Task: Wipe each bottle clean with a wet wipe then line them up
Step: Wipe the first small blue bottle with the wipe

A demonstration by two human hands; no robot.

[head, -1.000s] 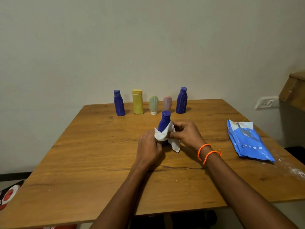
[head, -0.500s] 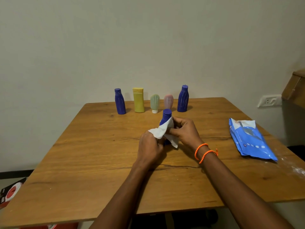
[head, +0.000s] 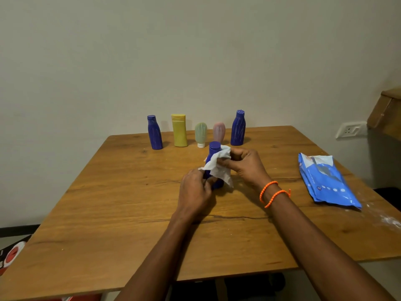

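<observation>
A dark blue bottle stands upright on the middle of the wooden table. My left hand grips its lower body. My right hand pinches a white wet wipe against the bottle's upper side, just below the cap. Along the far edge stand several more bottles: a blue one, a yellow one, a small green one, a small pink one and a taller blue one.
A blue pack of wet wipes lies flat near the table's right edge, with white powder specks on the wood by it. A wall socket and a wooden ledge are at the right.
My right hand has carried the wipe up the bottle from its middle towards the neck. The left hand keeps its hold on the base.
</observation>
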